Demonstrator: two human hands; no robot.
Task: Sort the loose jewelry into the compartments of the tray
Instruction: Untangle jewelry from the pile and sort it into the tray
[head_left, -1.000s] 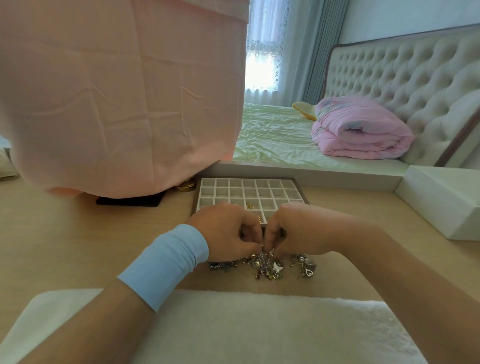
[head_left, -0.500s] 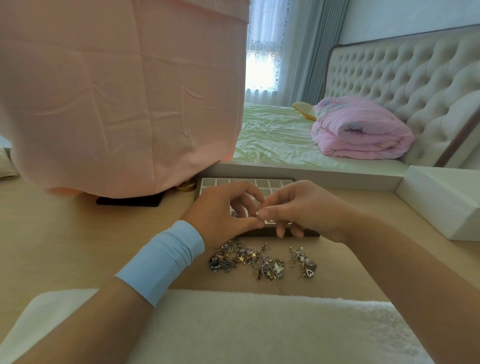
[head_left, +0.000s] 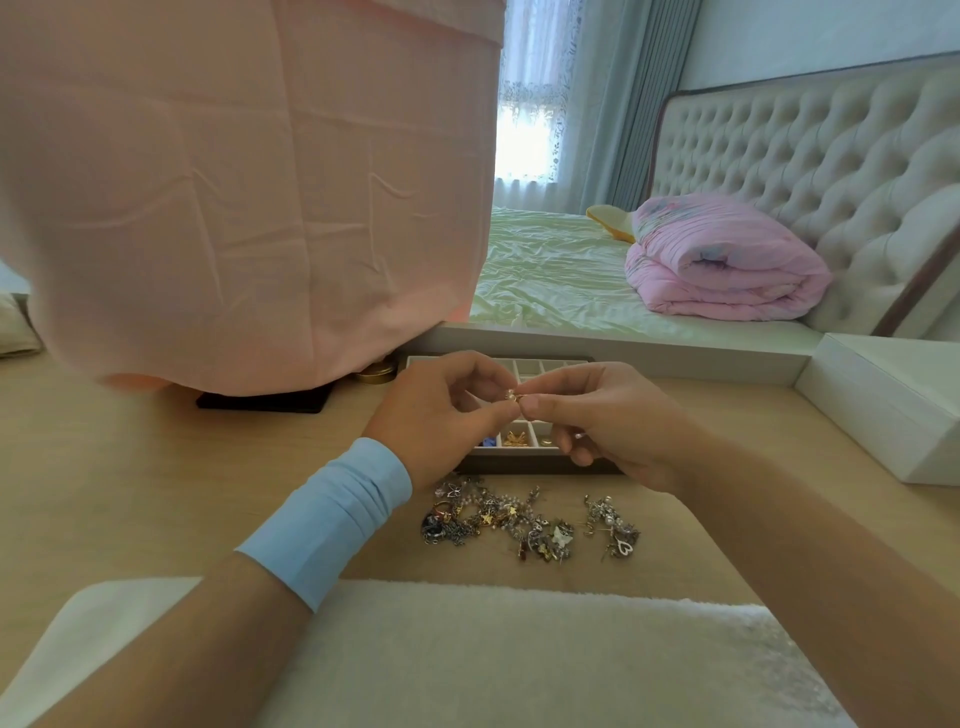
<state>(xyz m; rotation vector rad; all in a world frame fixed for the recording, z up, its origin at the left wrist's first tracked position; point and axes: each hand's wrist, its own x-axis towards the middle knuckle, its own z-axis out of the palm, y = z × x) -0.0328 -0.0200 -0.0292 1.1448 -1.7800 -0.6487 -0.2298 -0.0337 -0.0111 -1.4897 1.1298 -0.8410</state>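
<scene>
So both hands meet over the tray (head_left: 519, 464) on the desk (head_left: 130, 467) and hide most of it. The left hand (head_left: 441, 410) and right hand (head_left: 608, 421) both pinch one small gold piece (head_left: 511, 396) at their fingertips. The jewelry pile (head_left: 519, 519) lies just in front of the tray, with a big pink cloth (head_left: 249, 182) hanging on the left above a gold tin (head_left: 375, 372).

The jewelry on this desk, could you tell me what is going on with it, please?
A person is sorting it into a compartment tray. The left hand and the right hand are raised over the tray and pinch one small gold piece between their fingertips. Most of the loose jewelry lies in a tangled pile on the desk, just in front of the tray. A few front compartments hold pieces, among them a gold item.
</scene>
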